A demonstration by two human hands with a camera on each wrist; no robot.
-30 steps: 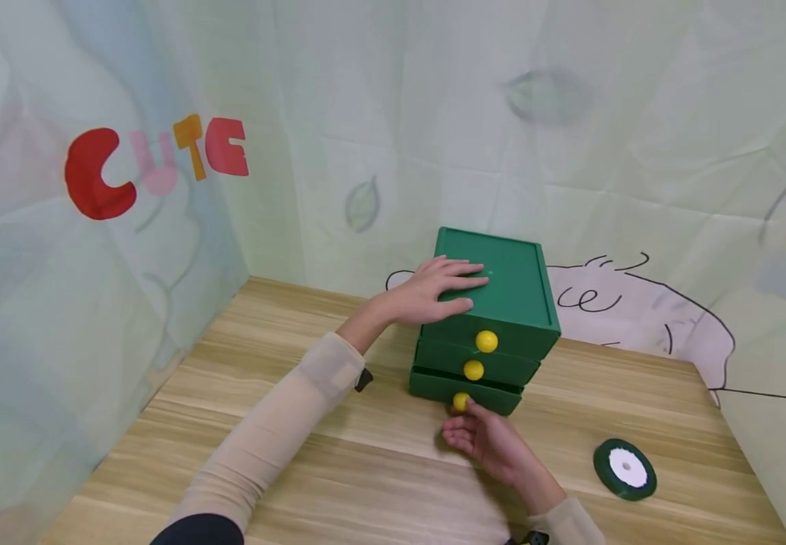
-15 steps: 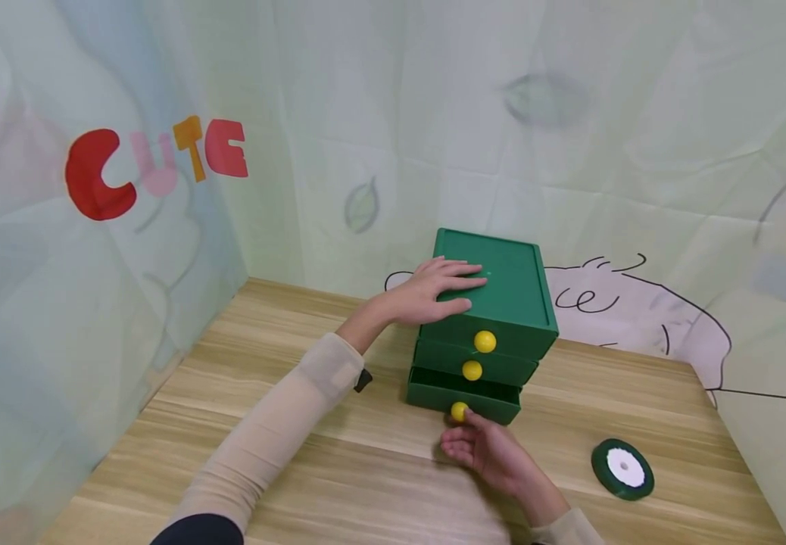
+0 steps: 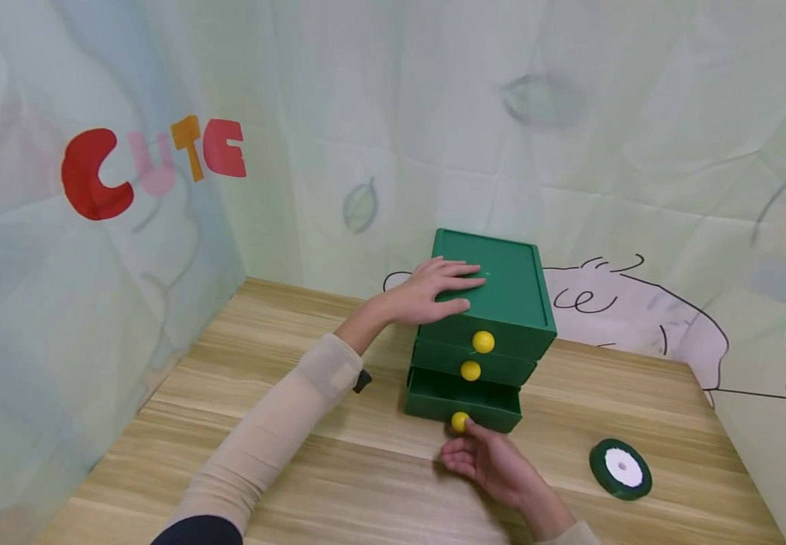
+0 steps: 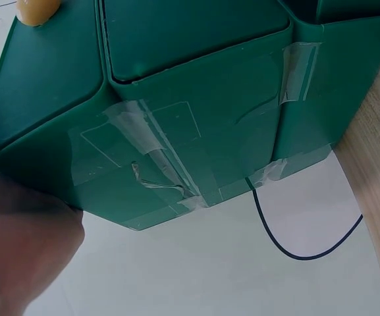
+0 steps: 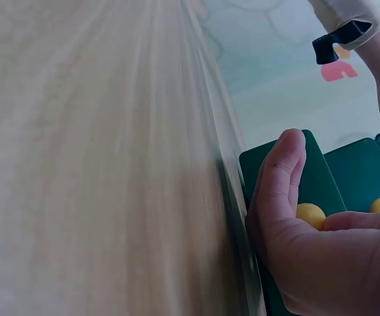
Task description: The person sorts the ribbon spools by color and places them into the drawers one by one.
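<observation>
A green three-drawer cabinet (image 3: pixel 510 284) with round yellow knobs stands on the wooden table. My left hand (image 3: pixel 427 294) rests on its top with straight, spread fingers; the left wrist view shows part of this hand beside the cabinet's taped side (image 4: pixel 242 131). The bottom drawer (image 3: pixel 427 406) is pulled partway out, and its visible interior is dark green. Low in front of it, my right hand (image 3: pixel 502 465) pinches the bottom drawer knob (image 3: pixel 460 421) with curled fingers. In the right wrist view, the same knob (image 5: pixel 310 214) shows between thumb and fingers. The two upper drawers are closed.
To the right of the cabinet, a spool of dark green ribbon (image 3: pixel 621 469) with a white centre lies flat on the table (image 3: pixel 338 484). Printed cloth walls (image 3: pixel 338 136) stand behind the cabinet and along both sides.
The bottom drawer has slid further out toward me, its knob moving along with my right hand's grip. My left hand has stayed on the cabinet's top.
</observation>
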